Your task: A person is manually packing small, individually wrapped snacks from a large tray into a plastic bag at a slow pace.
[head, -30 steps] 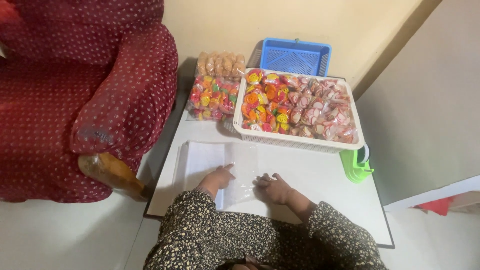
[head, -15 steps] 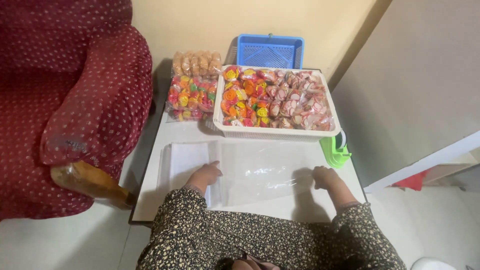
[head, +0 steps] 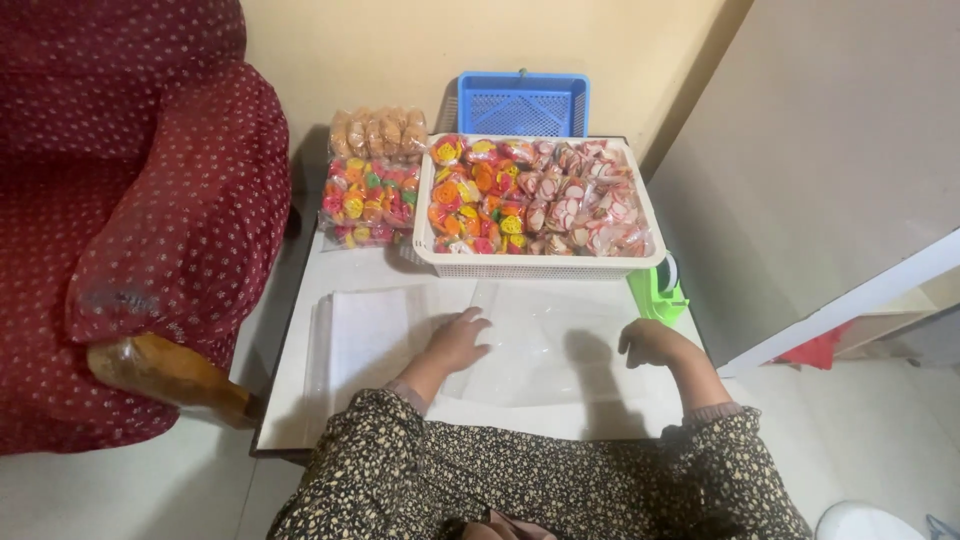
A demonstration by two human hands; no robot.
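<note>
A clear plastic bag (head: 535,335) lies flat on the white table (head: 300,400) in front of me. My left hand (head: 457,341) rests palm down on the bag's left part, fingers spread. My right hand (head: 652,342) sits at the bag's right edge with its fingers curled; whether it pinches the plastic I cannot tell. A stack of more clear bags (head: 365,335) lies under and to the left of my left hand.
A white basket (head: 540,266) full of wrapped orange, yellow and pink sweets stands at the back. Left of it lie two sweet packets (head: 370,195), behind it a blue basket (head: 522,102). A green tape dispenser (head: 658,290) sits at the right edge. A red armchair (head: 150,220) stands left.
My right hand has slid from the middle out to the bag's right edge, spreading the bag flat. My left hand has stayed on the left part. The view has shifted slightly.
</note>
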